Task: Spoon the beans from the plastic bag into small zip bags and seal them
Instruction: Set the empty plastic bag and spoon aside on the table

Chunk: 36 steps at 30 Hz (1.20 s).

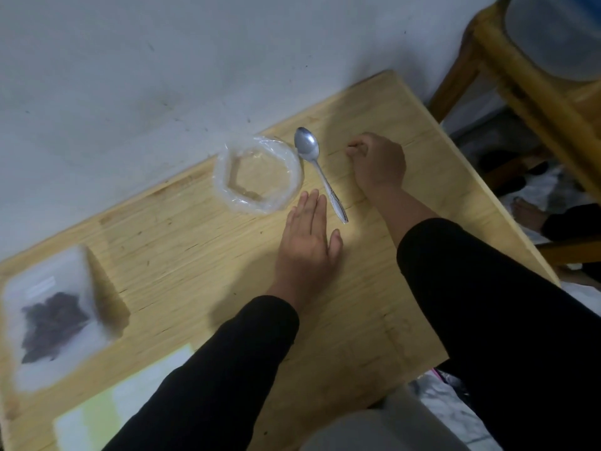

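- My left hand (307, 236) lies flat on the bench (195, 242), fingers straight, holding nothing.
- My right hand (377, 162) is curled beyond it, seemingly pinching something small; I cannot tell what.
- Spoon (320, 172) lies between both grips, untouched.
- Plastic bag (258, 174) just past my left fingertips looks nearly emptied.
- Zip bag (55, 317) with beans sits far left; sealing it seems next.

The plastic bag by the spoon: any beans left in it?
Empty, apparently: the plastic bag lies open, rim rolled down, bare table wood showing through.
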Motion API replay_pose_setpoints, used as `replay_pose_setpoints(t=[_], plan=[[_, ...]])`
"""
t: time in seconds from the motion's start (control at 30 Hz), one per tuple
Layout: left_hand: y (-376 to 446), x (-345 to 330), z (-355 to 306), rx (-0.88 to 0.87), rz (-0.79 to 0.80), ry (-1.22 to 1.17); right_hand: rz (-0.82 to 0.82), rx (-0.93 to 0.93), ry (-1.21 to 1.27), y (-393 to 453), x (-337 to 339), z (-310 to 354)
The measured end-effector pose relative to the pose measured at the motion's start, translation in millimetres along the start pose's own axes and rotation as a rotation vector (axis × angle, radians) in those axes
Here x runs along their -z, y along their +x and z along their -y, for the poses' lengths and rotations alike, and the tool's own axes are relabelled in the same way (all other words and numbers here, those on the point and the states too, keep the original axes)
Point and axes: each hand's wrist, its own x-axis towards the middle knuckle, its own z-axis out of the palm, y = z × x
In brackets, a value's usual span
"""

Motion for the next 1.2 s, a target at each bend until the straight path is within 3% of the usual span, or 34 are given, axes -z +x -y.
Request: replay_pose_setpoints(t=[0.2,0.4,0.57,0.9,1.07,1.2], plan=[[3,5,-3,0.073,0.071,-0.060,0.082,-0.048,-0.130,-15,4,-6],[3,8,-4,0.035,0.098,-0.042,0.146,-0.025,-0.353,-46,12,-11],[-4,11,-15,-0.061,0.111,-0.177,0.150,-0.064,-0.210,-85,31,-29],[-24,-26,-107,-0.398,0.358,-0.168,-0.454,-0.518,0.468,-188,93,-110],[-29,-43,-152,-0.516,0.424,-0.150,-0.588,-0.642,0.369,-237,117,-171],[-28,-53,-173,-0.570,0.437,-0.136,-0.587,-0.792,0.327,-263,133,-215]])
